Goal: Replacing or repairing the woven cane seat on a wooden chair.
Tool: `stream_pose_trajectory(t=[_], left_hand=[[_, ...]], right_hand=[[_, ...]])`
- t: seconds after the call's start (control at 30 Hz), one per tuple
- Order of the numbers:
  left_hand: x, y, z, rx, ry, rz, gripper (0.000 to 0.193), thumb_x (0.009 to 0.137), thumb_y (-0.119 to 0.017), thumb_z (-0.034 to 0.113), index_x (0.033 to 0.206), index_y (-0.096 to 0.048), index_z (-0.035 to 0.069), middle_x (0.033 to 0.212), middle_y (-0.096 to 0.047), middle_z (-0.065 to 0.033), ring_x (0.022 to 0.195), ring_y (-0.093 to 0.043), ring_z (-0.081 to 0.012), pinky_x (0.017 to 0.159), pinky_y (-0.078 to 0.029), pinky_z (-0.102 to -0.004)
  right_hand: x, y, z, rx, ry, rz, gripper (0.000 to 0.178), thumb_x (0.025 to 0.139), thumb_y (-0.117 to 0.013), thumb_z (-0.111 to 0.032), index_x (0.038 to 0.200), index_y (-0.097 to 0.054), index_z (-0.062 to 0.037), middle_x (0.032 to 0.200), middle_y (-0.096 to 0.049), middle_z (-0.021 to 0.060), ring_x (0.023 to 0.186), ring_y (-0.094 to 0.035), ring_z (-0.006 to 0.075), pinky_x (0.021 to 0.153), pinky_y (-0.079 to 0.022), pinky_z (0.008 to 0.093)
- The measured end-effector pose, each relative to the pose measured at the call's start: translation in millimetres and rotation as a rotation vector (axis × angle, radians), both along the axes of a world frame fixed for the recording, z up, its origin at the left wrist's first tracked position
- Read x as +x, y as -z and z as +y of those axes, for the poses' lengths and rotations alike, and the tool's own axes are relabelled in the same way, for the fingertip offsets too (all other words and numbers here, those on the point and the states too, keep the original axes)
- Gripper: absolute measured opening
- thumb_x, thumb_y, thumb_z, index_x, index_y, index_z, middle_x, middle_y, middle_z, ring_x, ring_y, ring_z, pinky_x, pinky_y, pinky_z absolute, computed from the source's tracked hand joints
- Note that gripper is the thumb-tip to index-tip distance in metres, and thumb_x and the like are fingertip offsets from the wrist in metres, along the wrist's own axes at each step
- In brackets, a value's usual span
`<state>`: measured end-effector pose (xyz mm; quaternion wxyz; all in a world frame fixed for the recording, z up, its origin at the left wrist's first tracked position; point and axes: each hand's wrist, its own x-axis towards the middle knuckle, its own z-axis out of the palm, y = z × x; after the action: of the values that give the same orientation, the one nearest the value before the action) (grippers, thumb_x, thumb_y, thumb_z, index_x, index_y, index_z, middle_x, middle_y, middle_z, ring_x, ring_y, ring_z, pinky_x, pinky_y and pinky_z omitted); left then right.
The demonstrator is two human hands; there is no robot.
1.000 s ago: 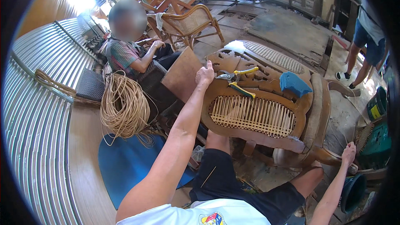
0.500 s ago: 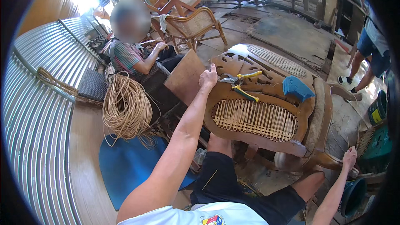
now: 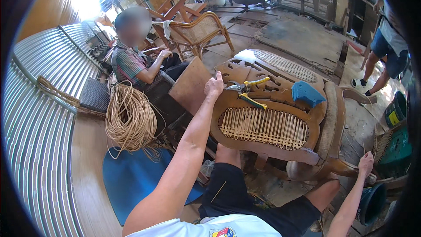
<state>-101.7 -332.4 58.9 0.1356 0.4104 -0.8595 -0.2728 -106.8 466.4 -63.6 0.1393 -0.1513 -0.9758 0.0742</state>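
A carved wooden chair frame (image 3: 258,150) lies before me, with a partly woven cane panel (image 3: 263,127) of light strands set in its oval opening. My left hand (image 3: 214,87) is closed at the frame's left edge; what its fingers hold is too small to make out. Off to the right, my right hand (image 3: 366,163) is closed in a pinch beside a curved wooden leg end, and a thin cane strand (image 3: 363,147) shows at its fingertips. Pruning shears (image 3: 248,90) with yellow-and-dark handles rest on the carved part. Right of them sits a blue sponge-like block (image 3: 308,93).
On the left a large coil of rattan (image 3: 129,116) hangs above a blue board (image 3: 131,184). A seated person (image 3: 136,59) is beyond it, near a rattan armchair (image 3: 197,33). Another person (image 3: 386,52) stands at far right. Buckets (image 3: 372,204) stand by my right arm.
The whole view has shifted slightly, so the chair frame and shears appear a little further left. Both hands keep about the same places and stay closed.
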Motion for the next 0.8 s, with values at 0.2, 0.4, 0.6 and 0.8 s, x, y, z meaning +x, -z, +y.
stream_pose_trajectory(t=[0.2, 0.4, 0.6, 0.8], left_hand=[[2.6, -0.4, -3.9, -0.011, -0.013, -0.004, 0.083, 0.100, -0.028, 0.066, 0.127, -0.065, -0.004, 0.132, -0.061, -0.0296, 0.127, -0.057, -0.0430, 0.108, -0.043, -0.0497], [3.0, -3.5, 6.8, -0.009, -0.010, -0.003, 0.084, 0.100, -0.027, 0.066, 0.127, -0.065, -0.004, 0.132, -0.061, -0.0296, 0.127, -0.057, -0.0432, 0.107, -0.044, -0.0493], [-11.1, 2.7, 3.1, -0.068, 0.064, -0.059, 0.090, 0.099, -0.023, 0.067, 0.119, -0.069, -0.007, 0.125, -0.065, -0.0305, 0.125, -0.058, -0.0434, 0.106, -0.043, -0.0507], [-11.3, 13.9, -25.9, -0.171, 0.096, -0.076, 0.095, 0.100, -0.015, 0.069, 0.119, -0.068, -0.007, 0.126, -0.063, -0.0319, 0.128, -0.056, -0.0439, 0.107, -0.041, -0.0511]], right_hand=[[-0.6, -5.7, -9.1, -0.016, 0.022, -0.012, 0.013, 0.097, -0.049, -0.015, 0.097, -0.056, -0.0038, 0.098, -0.064, 0.0215, 0.095, -0.063, 0.0425, 0.079, -0.050, 0.0521], [11.8, -12.0, -9.8, -0.039, 0.044, -0.025, 0.012, 0.096, -0.049, -0.015, 0.095, -0.056, -0.0045, 0.101, -0.064, 0.0215, 0.096, -0.062, 0.0426, 0.079, -0.050, 0.0514], [36.8, -65.7, -55.2, -0.121, 0.154, -0.096, 0.024, 0.096, -0.045, -0.023, 0.106, -0.061, -0.0088, 0.116, -0.064, 0.0203, 0.111, -0.060, 0.0448, 0.088, -0.049, 0.0565], [21.2, -70.1, -70.2, -0.172, 0.211, -0.126, 0.031, 0.094, -0.045, -0.023, 0.105, -0.070, -0.0088, 0.121, -0.067, 0.0184, 0.116, -0.063, 0.0399, 0.096, -0.052, 0.0516]])
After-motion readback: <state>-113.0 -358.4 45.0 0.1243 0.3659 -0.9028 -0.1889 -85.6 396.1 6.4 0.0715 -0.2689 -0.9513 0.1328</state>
